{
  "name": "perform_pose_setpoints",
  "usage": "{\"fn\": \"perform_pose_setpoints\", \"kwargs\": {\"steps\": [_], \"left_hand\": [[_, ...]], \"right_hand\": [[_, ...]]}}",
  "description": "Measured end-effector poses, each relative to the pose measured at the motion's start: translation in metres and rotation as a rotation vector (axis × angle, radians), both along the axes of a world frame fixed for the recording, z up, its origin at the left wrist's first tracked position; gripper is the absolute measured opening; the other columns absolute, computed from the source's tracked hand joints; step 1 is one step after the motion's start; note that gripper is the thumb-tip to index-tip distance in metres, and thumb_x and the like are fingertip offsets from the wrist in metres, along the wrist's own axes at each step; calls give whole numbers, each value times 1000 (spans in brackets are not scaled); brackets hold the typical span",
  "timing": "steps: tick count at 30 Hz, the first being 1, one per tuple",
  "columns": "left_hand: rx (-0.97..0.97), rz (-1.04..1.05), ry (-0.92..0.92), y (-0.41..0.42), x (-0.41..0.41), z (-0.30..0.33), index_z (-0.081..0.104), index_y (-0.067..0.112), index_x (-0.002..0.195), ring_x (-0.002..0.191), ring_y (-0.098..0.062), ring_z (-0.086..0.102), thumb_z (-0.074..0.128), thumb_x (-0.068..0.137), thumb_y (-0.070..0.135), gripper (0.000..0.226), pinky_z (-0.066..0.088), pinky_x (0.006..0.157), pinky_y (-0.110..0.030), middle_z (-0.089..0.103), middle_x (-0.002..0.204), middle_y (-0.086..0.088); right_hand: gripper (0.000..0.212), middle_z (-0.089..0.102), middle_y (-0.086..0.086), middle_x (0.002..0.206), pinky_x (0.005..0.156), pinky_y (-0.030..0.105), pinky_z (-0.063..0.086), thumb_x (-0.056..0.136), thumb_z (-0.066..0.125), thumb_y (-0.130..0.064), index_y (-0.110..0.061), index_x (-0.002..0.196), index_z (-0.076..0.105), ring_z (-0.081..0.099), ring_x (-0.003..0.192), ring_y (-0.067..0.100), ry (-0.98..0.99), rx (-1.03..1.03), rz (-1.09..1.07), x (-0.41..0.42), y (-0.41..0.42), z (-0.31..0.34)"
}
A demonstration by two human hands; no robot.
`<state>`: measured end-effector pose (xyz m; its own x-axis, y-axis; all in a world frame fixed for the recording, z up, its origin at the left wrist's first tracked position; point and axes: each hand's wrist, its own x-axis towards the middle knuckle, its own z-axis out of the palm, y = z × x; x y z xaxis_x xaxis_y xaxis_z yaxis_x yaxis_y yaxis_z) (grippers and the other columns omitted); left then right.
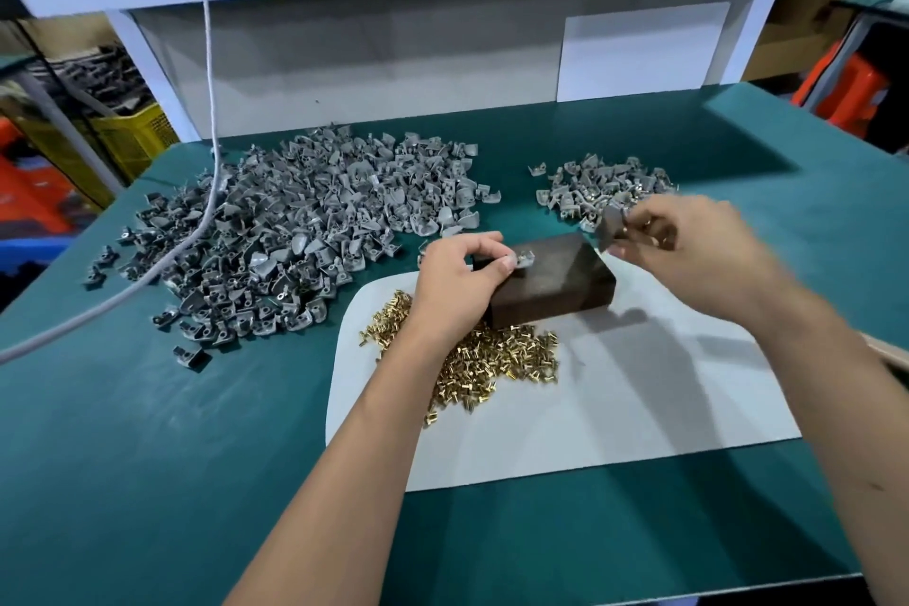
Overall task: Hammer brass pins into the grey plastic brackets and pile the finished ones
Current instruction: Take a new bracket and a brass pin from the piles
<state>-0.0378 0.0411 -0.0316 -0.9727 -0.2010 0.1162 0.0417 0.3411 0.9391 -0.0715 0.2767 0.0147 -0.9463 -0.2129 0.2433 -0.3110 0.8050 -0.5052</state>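
A dark metal block (556, 281) stands on a white sheet (639, 408). My left hand (457, 271) pinches a grey bracket (524, 258) on top of the block. My right hand (688, 241), blurred, grips a small grey hammer-like tool (611, 226) just above the block's right end. A heap of brass pins (497, 354) lies on the sheet in front of the block, partly under my left wrist. A big heap of grey brackets (305, 231) spreads to the left. A smaller pile of brackets (600, 187) lies at the back right.
The table is covered in a green mat (147, 458). A grey cable (206, 64) hangs down over the big heap and runs off to the left. A white shelf unit (393, 39) closes the back. Crates stand beyond both table sides.
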Motion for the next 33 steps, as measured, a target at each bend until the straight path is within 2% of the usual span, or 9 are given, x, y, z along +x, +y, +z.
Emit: {"fn": "perform_pose_setpoints", "kwargs": {"steps": [2,5,10,13,15,19,24,28,33], "left_hand": [[4,3,-10,0,2,2,75,26,76,116,-11,63,74,91,13,20,43,113,-43,70,127,2],[11,-14,-7,-1,4,3,76,22,78,115,-9,63,73,92,13,17,43,113,-41,70,127,1],[14,-29,14,2,5,6,75,24,75,115,-8,63,73,92,14,20,43,113,-40,70,128,3],[16,-24,21,1,5,4,75,24,75,118,-13,63,74,92,13,20,43,112,-45,70,127,3],[25,-22,28,1,5,3,75,24,74,118,-13,64,74,91,13,20,44,112,-45,70,127,2],[54,-31,66,2,5,4,74,24,71,117,-13,65,73,91,8,25,45,111,-46,70,125,-2],[90,-14,99,-2,5,7,75,27,69,114,-12,67,71,93,9,30,46,109,-46,73,121,0],[31,213,129,-19,-1,8,78,22,81,98,-6,68,67,97,21,19,54,101,-41,77,103,7],[-291,561,53,-54,-3,3,76,20,93,59,-14,60,65,96,26,13,58,76,-33,72,82,7]], "right_hand": [[17,66,-6,75,64,31,40,80,84,-29,-25,84,68,58,72,10,-20,-56,-28,-2,13,-7],[23,66,-12,74,67,31,41,77,86,-20,-31,74,66,59,71,12,-69,24,-34,-1,25,-20],[22,66,-15,70,70,32,50,76,85,-17,-31,69,69,59,70,2,-73,141,-4,-1,25,-28],[24,62,-23,73,69,22,44,81,78,-14,-35,76,66,56,71,-5,29,80,15,-1,15,-20],[19,63,-20,77,74,18,45,82,76,-12,-30,86,70,57,73,-2,149,-12,93,3,-2,-11],[31,67,-9,96,94,38,47,83,79,-34,-29,112,70,60,96,17,162,102,366,6,-45,-5],[16,69,-9,92,88,41,52,86,78,-32,-27,101,75,63,91,14,196,10,387,-2,-63,-10],[15,72,-10,84,82,36,57,84,80,-36,-26,95,78,67,79,8,142,-34,232,-17,-55,-8],[19,71,-5,78,87,37,57,83,82,-35,-25,98,77,70,83,21,89,12,-106,-47,-37,-3]]}}
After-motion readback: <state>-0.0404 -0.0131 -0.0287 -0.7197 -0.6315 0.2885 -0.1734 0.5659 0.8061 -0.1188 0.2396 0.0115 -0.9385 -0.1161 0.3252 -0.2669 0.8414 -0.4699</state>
